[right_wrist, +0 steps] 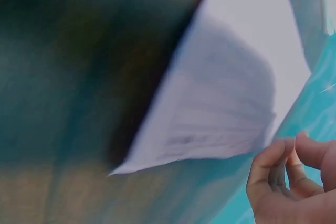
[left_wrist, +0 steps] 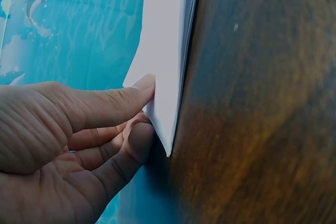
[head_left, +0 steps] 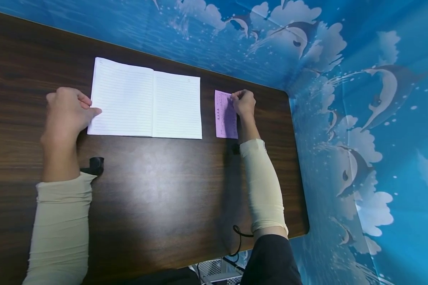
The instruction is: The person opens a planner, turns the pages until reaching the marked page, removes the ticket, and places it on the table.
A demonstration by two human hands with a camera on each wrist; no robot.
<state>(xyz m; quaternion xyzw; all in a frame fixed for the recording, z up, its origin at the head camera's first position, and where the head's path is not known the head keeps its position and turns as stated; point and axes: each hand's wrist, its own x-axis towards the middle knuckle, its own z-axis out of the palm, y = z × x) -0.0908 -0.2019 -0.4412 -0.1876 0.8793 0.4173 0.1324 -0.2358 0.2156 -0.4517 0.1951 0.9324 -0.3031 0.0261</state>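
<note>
An open lined notebook (head_left: 123, 99) lies at the left of the table with both pages bare of writing. My left hand (head_left: 65, 114) is at its left edge; in the left wrist view, thumb and fingers pinch the page edge (left_wrist: 165, 77). Right of the notebook is a pink printed slip of paper (head_left: 224, 118). My right hand (head_left: 245, 103) pinches its upper right corner between thumb and fingertips. In the right wrist view the slip (right_wrist: 226, 87) is raised off the table at a slant, and a shadow falls across its print.
The dark wood table (head_left: 157, 221) ends at a blue curtain (head_left: 207, 39) printed with dolphins, along the back and right. A black cable (head_left: 237, 241) hangs over the front edge. Below that edge is a white metal rack (head_left: 214, 267).
</note>
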